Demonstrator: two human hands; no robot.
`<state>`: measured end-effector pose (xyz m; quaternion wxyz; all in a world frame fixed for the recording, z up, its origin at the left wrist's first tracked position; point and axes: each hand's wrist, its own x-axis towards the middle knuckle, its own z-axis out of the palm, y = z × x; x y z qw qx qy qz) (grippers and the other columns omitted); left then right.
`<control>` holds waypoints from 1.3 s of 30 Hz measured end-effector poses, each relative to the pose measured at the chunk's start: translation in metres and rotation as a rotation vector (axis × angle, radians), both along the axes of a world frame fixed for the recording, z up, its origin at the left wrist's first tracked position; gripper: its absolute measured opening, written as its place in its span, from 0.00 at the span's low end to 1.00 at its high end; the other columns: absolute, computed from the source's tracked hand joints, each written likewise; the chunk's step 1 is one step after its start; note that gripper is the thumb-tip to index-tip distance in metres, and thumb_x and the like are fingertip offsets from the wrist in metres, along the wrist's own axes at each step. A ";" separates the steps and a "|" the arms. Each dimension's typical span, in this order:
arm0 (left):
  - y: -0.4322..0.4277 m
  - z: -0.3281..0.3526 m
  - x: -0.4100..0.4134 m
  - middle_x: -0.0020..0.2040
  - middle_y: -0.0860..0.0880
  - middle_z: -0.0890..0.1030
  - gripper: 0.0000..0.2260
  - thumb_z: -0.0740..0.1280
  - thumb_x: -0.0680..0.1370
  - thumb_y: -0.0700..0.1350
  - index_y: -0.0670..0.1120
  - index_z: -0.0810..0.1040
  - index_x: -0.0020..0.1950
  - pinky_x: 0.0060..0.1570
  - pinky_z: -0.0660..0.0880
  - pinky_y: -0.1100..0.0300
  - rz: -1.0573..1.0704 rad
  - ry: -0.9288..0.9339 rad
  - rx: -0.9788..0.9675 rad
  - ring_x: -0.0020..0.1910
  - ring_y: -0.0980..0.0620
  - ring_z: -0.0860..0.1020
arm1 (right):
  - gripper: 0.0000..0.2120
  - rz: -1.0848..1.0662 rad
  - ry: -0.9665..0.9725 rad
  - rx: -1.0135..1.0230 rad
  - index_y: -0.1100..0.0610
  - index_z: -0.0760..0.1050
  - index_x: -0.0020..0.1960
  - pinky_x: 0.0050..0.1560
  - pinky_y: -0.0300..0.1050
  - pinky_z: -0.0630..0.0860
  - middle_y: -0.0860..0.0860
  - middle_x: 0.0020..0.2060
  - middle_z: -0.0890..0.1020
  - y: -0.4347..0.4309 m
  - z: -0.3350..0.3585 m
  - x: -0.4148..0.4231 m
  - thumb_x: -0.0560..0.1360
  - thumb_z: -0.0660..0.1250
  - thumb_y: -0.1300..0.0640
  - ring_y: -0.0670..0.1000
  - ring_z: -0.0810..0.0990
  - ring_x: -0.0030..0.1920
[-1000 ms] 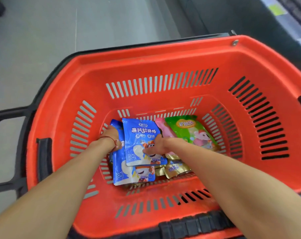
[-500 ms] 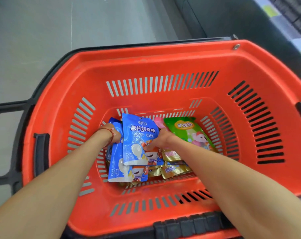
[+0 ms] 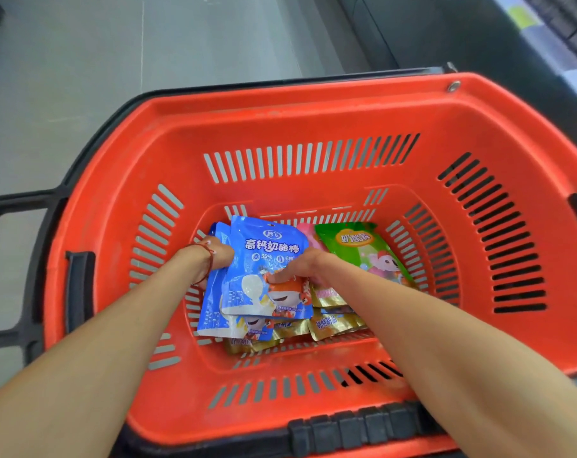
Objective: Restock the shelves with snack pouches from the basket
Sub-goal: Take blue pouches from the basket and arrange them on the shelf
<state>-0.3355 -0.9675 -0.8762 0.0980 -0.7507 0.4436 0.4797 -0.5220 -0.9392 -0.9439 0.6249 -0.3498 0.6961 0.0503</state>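
Red basket (image 3: 313, 120): blue pouch (image 3: 267, 249) gripped between left hand (image 3: 218, 256), right hand (image 3: 298, 268).

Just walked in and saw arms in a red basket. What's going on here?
A person reaches into the red basket with both hands. The left hand grips the blue pouches at their left edge; the right hand pinches the top one. A green pouch and gold pouches lie beside them, inside the basket.
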 end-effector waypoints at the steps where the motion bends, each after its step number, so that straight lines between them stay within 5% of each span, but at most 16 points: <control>1: 0.000 -0.002 0.003 0.47 0.39 0.76 0.08 0.61 0.76 0.34 0.37 0.69 0.55 0.40 0.79 0.47 -0.001 0.005 0.017 0.38 0.43 0.77 | 0.32 -0.010 -0.034 0.016 0.62 0.76 0.59 0.57 0.51 0.80 0.58 0.59 0.84 0.000 -0.001 -0.001 0.65 0.84 0.46 0.57 0.84 0.54; 3: 0.001 -0.002 0.008 0.57 0.37 0.76 0.21 0.67 0.70 0.32 0.37 0.69 0.62 0.45 0.80 0.41 -0.012 0.036 0.086 0.46 0.39 0.80 | 0.25 -0.052 -0.050 0.020 0.61 0.76 0.51 0.38 0.48 0.76 0.59 0.49 0.85 0.000 0.004 -0.005 0.65 0.84 0.49 0.55 0.80 0.37; 5: 0.003 -0.002 0.010 0.60 0.38 0.77 0.26 0.72 0.66 0.32 0.39 0.70 0.63 0.46 0.79 0.36 0.008 0.068 0.105 0.50 0.36 0.81 | 0.31 -0.090 -0.012 -0.059 0.63 0.78 0.53 0.33 0.47 0.74 0.59 0.46 0.87 -0.002 0.009 -0.014 0.60 0.87 0.49 0.55 0.79 0.34; 9: 0.008 0.001 0.003 0.55 0.37 0.81 0.21 0.76 0.69 0.31 0.38 0.73 0.58 0.51 0.77 0.36 0.097 0.130 0.074 0.52 0.36 0.81 | 0.33 -0.105 0.048 -0.149 0.61 0.77 0.56 0.28 0.42 0.72 0.55 0.38 0.85 -0.002 0.023 -0.033 0.59 0.87 0.49 0.52 0.80 0.31; 11: 0.012 0.001 -0.001 0.49 0.37 0.82 0.13 0.75 0.70 0.32 0.38 0.76 0.51 0.46 0.80 0.40 0.133 0.167 0.056 0.48 0.37 0.82 | 0.31 -0.100 0.103 -0.197 0.61 0.77 0.55 0.25 0.40 0.69 0.53 0.36 0.84 0.001 0.033 -0.046 0.60 0.86 0.49 0.50 0.78 0.28; 14: 0.017 -0.003 -0.006 0.47 0.37 0.83 0.10 0.73 0.73 0.34 0.36 0.78 0.53 0.41 0.81 0.43 0.114 0.168 0.013 0.43 0.39 0.83 | 0.35 -0.050 0.267 -0.263 0.60 0.79 0.57 0.30 0.43 0.73 0.53 0.46 0.85 0.006 0.050 -0.063 0.59 0.85 0.43 0.52 0.80 0.37; 17: 0.022 0.009 -0.019 0.49 0.42 0.80 0.08 0.70 0.76 0.36 0.37 0.78 0.54 0.43 0.74 0.56 -0.062 0.140 -0.103 0.45 0.45 0.78 | 0.39 -0.076 0.380 -0.343 0.54 0.77 0.60 0.46 0.46 0.80 0.52 0.55 0.83 0.015 0.072 -0.077 0.55 0.84 0.37 0.54 0.82 0.49; 19: 0.023 0.014 -0.030 0.49 0.44 0.77 0.07 0.68 0.77 0.35 0.39 0.78 0.55 0.45 0.70 0.57 -0.131 0.170 -0.193 0.47 0.49 0.75 | 0.41 -0.138 0.422 -0.391 0.54 0.73 0.64 0.58 0.51 0.79 0.52 0.60 0.80 0.026 0.091 -0.086 0.58 0.83 0.39 0.57 0.81 0.59; 22: 0.023 0.026 -0.044 0.50 0.46 0.78 0.05 0.66 0.79 0.35 0.44 0.79 0.51 0.44 0.69 0.60 -0.158 0.295 -0.339 0.47 0.50 0.75 | 0.40 -0.213 0.496 -0.457 0.56 0.68 0.68 0.61 0.52 0.74 0.54 0.64 0.77 0.046 0.119 -0.098 0.65 0.82 0.41 0.60 0.77 0.66; 26: 0.018 0.038 -0.061 0.50 0.42 0.80 0.09 0.66 0.80 0.43 0.41 0.77 0.58 0.36 0.68 0.60 -0.163 0.400 -0.538 0.43 0.47 0.77 | 0.37 -0.376 0.562 -0.596 0.54 0.68 0.63 0.55 0.52 0.74 0.54 0.60 0.80 0.074 0.151 -0.109 0.64 0.82 0.41 0.59 0.79 0.62; 33: 0.026 0.095 -0.117 0.31 0.54 0.70 0.11 0.64 0.80 0.43 0.46 0.70 0.38 0.29 0.63 0.61 -0.214 0.590 -0.879 0.29 0.56 0.67 | 0.25 -0.698 0.601 -1.097 0.49 0.70 0.56 0.48 0.54 0.78 0.42 0.41 0.83 0.131 0.200 -0.127 0.67 0.79 0.44 0.48 0.82 0.45; 39: 0.037 0.149 -0.175 0.35 0.53 0.77 0.07 0.64 0.80 0.46 0.46 0.75 0.44 0.36 0.69 0.55 -0.266 0.807 -1.062 0.33 0.52 0.73 | 0.24 -0.935 0.465 -1.357 0.54 0.71 0.60 0.40 0.42 0.83 0.45 0.49 0.86 0.191 0.250 -0.152 0.71 0.80 0.55 0.42 0.86 0.45</control>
